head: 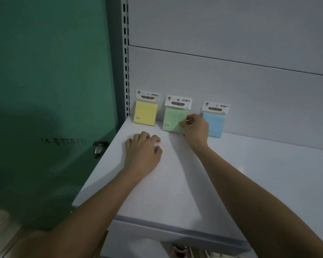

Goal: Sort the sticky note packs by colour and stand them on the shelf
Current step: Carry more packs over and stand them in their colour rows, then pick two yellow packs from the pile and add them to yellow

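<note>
Three sticky note packs stand upright against the back panel of the white shelf (175, 183): a yellow pack (145, 113) at the left, a green pack (172, 119) in the middle, a blue pack (215, 124) at the right. My right hand (196, 128) pinches the green pack's right edge between thumb and fingers and partly hides the blue pack's lower left corner. In front of the yellow and green packs, my left hand (143, 151) rests palm down on the shelf with fingers curled; it holds nothing.
A slotted metal upright (126, 58) marks the shelf's left end. A green door (45, 90) with a metal knob (99, 148) stands left of it. The shelf's front lip (175, 228) runs below my forearms, with a lower level beneath.
</note>
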Demonstrator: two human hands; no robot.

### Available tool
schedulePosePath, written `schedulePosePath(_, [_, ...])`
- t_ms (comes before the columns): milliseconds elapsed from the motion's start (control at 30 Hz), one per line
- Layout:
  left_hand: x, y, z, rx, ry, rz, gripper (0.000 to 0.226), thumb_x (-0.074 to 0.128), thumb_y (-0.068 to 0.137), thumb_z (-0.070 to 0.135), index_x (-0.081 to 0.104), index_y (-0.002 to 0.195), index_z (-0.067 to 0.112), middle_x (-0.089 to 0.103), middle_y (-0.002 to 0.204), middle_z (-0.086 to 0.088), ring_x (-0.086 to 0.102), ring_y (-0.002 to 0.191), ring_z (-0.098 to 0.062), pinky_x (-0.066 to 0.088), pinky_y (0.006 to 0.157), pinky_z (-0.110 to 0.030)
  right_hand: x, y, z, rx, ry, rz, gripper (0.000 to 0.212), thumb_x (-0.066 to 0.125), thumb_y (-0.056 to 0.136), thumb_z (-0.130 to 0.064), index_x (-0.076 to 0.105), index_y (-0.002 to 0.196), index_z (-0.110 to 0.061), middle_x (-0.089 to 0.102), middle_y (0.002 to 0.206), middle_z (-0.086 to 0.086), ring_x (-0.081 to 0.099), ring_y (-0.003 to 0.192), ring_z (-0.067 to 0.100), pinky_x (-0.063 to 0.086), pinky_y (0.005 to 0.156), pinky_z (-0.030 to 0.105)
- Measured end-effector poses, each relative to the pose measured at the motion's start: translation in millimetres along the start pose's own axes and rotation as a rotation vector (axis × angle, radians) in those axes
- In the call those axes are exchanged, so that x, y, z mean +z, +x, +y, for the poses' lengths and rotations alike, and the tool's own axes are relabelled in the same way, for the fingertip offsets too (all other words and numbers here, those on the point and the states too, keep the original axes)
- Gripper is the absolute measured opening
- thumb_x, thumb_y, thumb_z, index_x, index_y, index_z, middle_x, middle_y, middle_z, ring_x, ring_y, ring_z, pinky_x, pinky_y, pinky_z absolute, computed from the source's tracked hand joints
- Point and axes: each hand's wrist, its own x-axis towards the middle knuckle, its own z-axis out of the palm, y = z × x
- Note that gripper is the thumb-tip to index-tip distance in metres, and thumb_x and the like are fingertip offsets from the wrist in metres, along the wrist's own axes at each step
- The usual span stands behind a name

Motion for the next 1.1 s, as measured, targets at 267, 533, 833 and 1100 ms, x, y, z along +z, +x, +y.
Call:
schedulePosePath(267, [2.2, 4.0, 1.3, 0.001, 0.018, 0.006, 0.032, 0.043, 0.090, 0.032, 0.055, 0.120, 0.031, 0.050, 0.120, 0.001, 0.043, 0.114, -0.022, 0.029, 0.095, -0.041, 3.0, -0.2, -1.2, -0.034, -0.088, 0.071, 0.025, 0.061, 0.088, -0.017, 0.054, 0.111, -0.009, 0.061, 0.096, 0.003, 0.054, 0.087, 0.020, 0.037, 0.074, 0.027])
schedulePosePath(533, [3.0, 0.5, -2.4, -0.008, 0.037, -0.059, 0.035, 0.041, 0.093, 0.031, 0.053, 0.126, 0.030, 0.049, 0.126, 0.000, 0.041, 0.119, -0.022, 0.029, 0.101, -0.042, -13.0, -24.4, 0.6, -0.036, -0.165, 0.008, 0.031, 0.060, 0.092, -0.027, 0.050, 0.116, -0.009, 0.060, 0.104, 0.006, 0.057, 0.094, 0.022, 0.046, 0.081, 0.034])
schedulePosePath(833, [-24.6, -20.0, 64.7, -0.045, -0.049, -0.270, 0.043, 0.038, 0.094, 0.047, 0.051, 0.131, 0.031, 0.049, 0.135, -0.003, 0.039, 0.127, -0.028, 0.032, 0.103, -0.045, -132.1, -70.6, -9.2, -0.029, -0.526, -0.313, 0.035, 0.041, 0.096, -0.045, 0.059, 0.115, -0.022, 0.065, 0.110, 0.001, 0.060, 0.097, 0.022, 0.049, 0.089, 0.039])
schedulePosePath(1100, [-29.3, -107.4, 211.9, 0.037, -0.092, -0.389, 0.050, 0.035, 0.092, 0.055, 0.048, 0.134, 0.033, 0.045, 0.144, -0.001, 0.036, 0.132, -0.027, 0.031, 0.104, -0.046, -301.7, -150.9, 27.0, 0.004, -0.676, -0.335, 0.046, 0.035, 0.096, -0.052, 0.055, 0.127, -0.025, 0.062, 0.125, 0.001, 0.057, 0.111, 0.021, 0.046, 0.094, 0.040])
